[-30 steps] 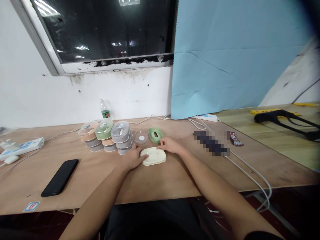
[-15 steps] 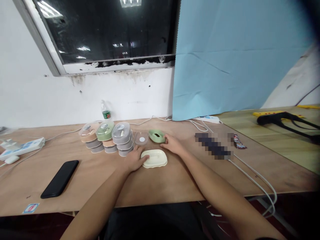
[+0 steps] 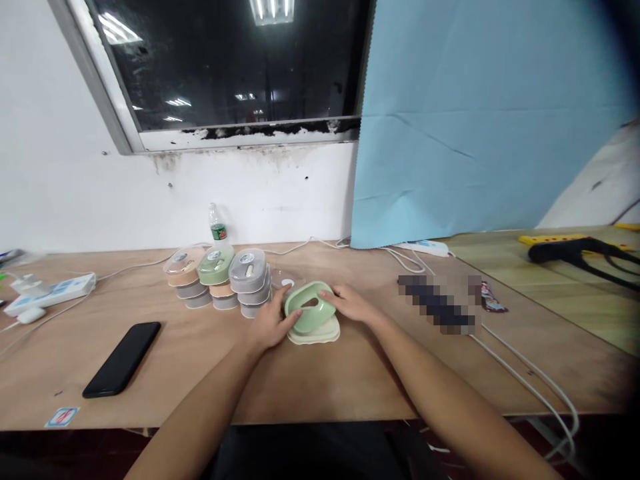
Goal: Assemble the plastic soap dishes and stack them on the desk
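A green oval tray (image 3: 311, 313) with a slot in its middle sits tilted on top of a cream oval dish (image 3: 315, 333) on the wooden table (image 3: 320, 373). My left hand (image 3: 273, 322) grips the green tray's left edge, fingers curled. My right hand (image 3: 353, 304) pinches its right edge. Just behind the tray lies a clear lid (image 3: 285, 280), partly hidden. To the left stand stacked lidded containers (image 3: 220, 279) in peach, green and grey.
A black phone (image 3: 123, 358) lies at the left. White power strips (image 3: 53, 293) and cables run along the left and right. A water bottle (image 3: 217, 228) stands by the wall. A blue sheet (image 3: 480, 120) hangs behind. A black tool (image 3: 580, 251) rests far right.
My right hand picked up the green tray from behind and brought it onto the cream dish. My left hand shifted from the dish to the tray's left edge.
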`<action>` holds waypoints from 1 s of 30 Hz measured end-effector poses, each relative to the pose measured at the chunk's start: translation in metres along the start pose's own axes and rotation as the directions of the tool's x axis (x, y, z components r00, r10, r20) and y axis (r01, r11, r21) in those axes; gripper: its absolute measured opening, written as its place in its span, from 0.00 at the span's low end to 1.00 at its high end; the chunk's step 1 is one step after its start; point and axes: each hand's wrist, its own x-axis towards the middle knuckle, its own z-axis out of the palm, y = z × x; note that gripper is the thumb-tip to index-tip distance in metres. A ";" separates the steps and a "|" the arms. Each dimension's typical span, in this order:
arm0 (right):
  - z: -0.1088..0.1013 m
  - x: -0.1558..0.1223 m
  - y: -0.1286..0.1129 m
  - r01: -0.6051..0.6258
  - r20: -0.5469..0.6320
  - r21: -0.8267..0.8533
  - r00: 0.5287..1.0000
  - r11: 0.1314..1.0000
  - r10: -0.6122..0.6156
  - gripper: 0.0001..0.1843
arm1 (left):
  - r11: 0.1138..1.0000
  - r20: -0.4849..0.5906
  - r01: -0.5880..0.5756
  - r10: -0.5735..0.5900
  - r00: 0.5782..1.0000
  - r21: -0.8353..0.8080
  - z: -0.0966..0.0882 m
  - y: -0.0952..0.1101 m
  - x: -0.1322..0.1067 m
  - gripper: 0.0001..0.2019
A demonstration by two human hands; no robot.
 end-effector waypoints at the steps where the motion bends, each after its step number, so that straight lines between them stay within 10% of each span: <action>1: 0.000 -0.001 0.000 -0.021 0.043 -0.017 0.999 1.000 0.021 0.31 | 1.000 0.002 0.007 -0.007 1.000 0.008 0.000 0.000 0.000 0.30; 11: -0.008 -0.004 0.007 -0.221 0.317 -0.197 0.908 0.955 0.275 0.33 | 0.973 0.060 0.193 -0.201 0.978 0.123 0.008 -0.013 0.006 0.29; 24: -0.011 -0.004 0.011 -0.298 0.398 -0.209 0.844 0.931 0.359 0.29 | 0.993 0.110 0.102 -0.107 0.988 0.058 0.009 -0.011 0.005 0.21; 30: -0.009 0.000 0.014 -0.203 0.204 -0.323 0.939 0.924 0.278 0.26 | 0.990 0.069 0.096 -0.104 0.992 0.099 0.012 -0.009 0.003 0.24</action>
